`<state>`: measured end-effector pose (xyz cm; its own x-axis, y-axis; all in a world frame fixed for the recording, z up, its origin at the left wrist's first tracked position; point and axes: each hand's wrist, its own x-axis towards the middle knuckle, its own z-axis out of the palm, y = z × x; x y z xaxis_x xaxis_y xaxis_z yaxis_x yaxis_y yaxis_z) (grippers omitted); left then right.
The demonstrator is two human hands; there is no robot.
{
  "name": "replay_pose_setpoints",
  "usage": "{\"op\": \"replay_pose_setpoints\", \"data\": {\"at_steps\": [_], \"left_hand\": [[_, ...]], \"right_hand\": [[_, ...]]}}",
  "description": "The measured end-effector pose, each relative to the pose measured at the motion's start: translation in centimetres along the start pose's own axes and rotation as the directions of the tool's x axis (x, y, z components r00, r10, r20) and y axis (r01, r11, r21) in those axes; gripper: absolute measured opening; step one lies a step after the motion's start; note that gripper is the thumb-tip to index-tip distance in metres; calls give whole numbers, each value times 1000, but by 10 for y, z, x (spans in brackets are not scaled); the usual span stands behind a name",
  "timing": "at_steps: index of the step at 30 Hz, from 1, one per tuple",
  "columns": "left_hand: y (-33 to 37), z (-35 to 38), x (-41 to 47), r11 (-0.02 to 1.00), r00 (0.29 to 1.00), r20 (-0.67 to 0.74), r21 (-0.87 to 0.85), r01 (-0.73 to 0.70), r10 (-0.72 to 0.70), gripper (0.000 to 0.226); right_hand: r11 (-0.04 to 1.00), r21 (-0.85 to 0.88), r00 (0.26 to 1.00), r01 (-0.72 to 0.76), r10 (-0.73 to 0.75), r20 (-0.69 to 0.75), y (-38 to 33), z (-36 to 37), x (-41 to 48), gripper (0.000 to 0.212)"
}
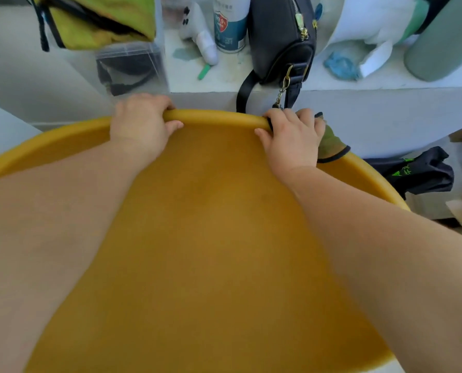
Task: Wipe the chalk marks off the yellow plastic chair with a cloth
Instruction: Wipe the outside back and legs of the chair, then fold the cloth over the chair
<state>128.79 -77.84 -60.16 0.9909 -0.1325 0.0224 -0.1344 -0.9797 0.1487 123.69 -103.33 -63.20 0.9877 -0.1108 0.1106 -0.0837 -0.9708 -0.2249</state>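
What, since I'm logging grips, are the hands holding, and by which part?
The left hand and the right hand both grip the yellow chair by its rolled top rim. The right hand also holds a green cloth against that rim.

One wide-angle view, worn on the head, looks forward and steeply down from close above the chair (219, 238), which fills the frame's middle and 6 o'clock; a ledge (332, 82) crosses beyond it at 12 o'clock.

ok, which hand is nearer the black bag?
Right. The right hand grips the chair rim just below the strap of the bag; the left hand grips the rim further left, clear of the bag.
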Motion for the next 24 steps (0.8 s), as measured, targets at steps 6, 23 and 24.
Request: {"op": "replay_pose_setpoints", "data": {"at_steps": [6, 23, 24], "left_hand": [[16, 7, -36, 995, 988, 121, 39, 95, -99, 71], [125, -177, -276, 653, 784, 620, -601, 461, 17, 57], [131, -190, -285, 601, 759, 651, -613, 513, 15, 48]], "right_hand": [[990, 133, 997, 44, -36, -65, 8, -9, -13, 46], [485, 763, 822, -427, -143, 551, -51, -254, -226, 30], [467, 775, 820, -426, -161, 549, -49, -270, -234, 31]]}}
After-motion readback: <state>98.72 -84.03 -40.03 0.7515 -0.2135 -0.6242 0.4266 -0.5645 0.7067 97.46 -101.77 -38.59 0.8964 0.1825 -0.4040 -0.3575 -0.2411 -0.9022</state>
